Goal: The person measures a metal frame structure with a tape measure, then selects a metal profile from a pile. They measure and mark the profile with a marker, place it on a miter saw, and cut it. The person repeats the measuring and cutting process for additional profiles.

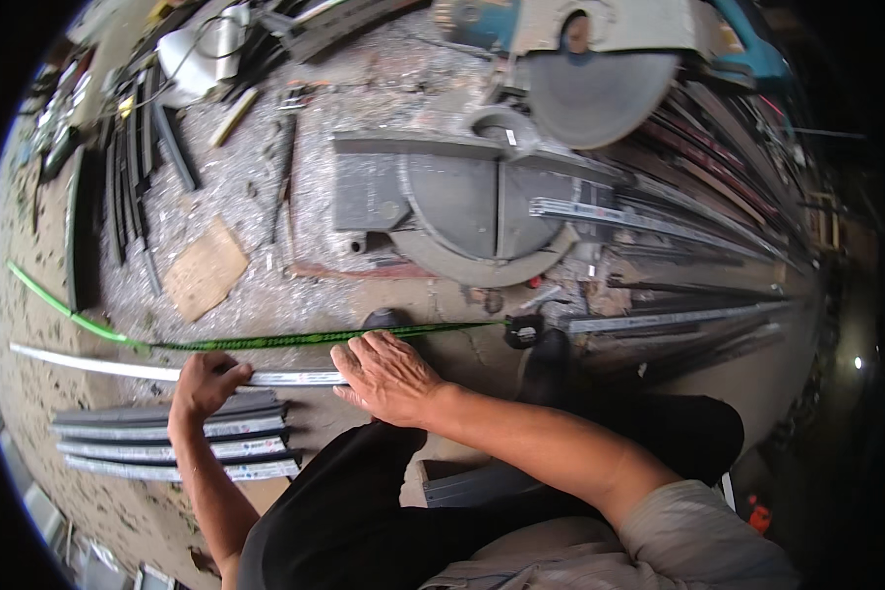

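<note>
A long, thin metal profile (290,378) with a whitish covering runs left to right in front of me. My left hand (206,384) is closed around it near its middle. At its right end, my right hand (388,376) grips it with the fingers bent over the top; the palm hides the very tip. Just beyond the profile, roughly parallel to it, stretches the green blade of a tape measure (295,340). Its black case (523,331) sits by my shoe, apart from both hands. Several short profiles (241,449) lie side by side nearer me, below the left hand.
A mitre saw with a large round blade (605,98) stands ahead, over its grey base (369,192). Long profiles (659,231) extend right from it. Shavings and a piece of cardboard (206,270) cover the floor. Dark offcuts (118,187) lie at the left.
</note>
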Motion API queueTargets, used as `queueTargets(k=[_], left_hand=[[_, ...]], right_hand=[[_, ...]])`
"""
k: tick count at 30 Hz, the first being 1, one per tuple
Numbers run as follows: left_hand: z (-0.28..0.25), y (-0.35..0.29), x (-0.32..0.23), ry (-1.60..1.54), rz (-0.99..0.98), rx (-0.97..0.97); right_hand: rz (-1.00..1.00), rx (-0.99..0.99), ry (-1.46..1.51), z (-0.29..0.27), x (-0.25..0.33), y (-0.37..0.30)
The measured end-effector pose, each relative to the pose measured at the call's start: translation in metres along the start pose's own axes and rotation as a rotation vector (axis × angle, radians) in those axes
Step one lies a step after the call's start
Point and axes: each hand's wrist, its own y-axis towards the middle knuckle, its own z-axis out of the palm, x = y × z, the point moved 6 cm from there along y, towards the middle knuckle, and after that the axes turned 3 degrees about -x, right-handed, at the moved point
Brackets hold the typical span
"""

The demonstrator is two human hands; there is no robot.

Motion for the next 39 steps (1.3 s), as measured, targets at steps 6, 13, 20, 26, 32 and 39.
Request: queueTargets(k=[6, 13, 20, 26, 32, 39], left_hand=[[-0.013, -0.013, -0.022, 0.078, 0.069, -0.069], [0.001, -0.002, 0.009, 0.0, 0.219, -0.075], [0.007, 0.023, 0.038, 0.117, 0.109, 0.106], [-0.001, 0.032, 0.043, 0.26, 0.128, 0.109], [0.002, 0.023, 0.032, 0.222, 0.107, 0.068], [0.043, 0.003, -0.029, -0.015, 0.308, -0.156]], right_hand=[[0.428, -0.294, 0.105, -0.057, -0.08, -0.083], [1.034, -0.6, 0.219, -0.121, -0.213, -0.185], [1.336, -0.983, 0.332, -0.103, -0.36, -0.24], [1.471, -1.175, 0.412, -0.107, -0.404, -0.251], [1.489, -1.15, 0.755, -0.136, -0.395, -0.218], [1.436, -1.362, 0.931, -0.145, -0.395, -0.22]])
